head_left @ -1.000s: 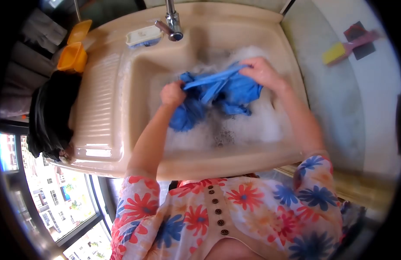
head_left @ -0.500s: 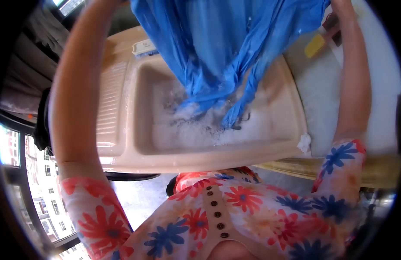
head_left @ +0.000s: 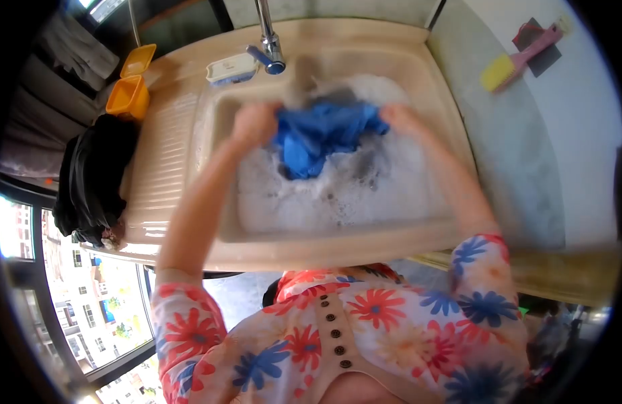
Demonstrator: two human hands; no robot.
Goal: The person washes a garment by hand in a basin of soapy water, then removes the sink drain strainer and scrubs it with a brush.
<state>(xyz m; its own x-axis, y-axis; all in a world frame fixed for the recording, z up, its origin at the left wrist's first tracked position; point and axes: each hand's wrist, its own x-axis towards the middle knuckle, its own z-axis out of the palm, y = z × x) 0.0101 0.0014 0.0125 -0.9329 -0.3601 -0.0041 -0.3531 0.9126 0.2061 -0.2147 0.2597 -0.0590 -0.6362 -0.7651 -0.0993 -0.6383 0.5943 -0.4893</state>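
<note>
Left hand [head_left: 255,124]: curled closed on the blue cloth [head_left: 317,131] at its 9 o'clock edge. Right hand [head_left: 404,120]: closed, gripping the opposite edge at 3 o'clock; blur hides exact finger positions. The cloth hangs bunched between them, its lower folds among suds [head_left: 398,185] in the sink [head_left: 324,254]. Probable handling: soft, limp, water-heavy, slippery; widely spaced edge grips suit it, with gathered folds for firmer purchase. Tap [head_left: 275,62], 11 o'clock: nearest obstruction to lifting. Beyond: white-backed brush [head_left: 231,66], 10 o'clock; black fabric [head_left: 95,175], towards 8–9 o'clock.
</note>
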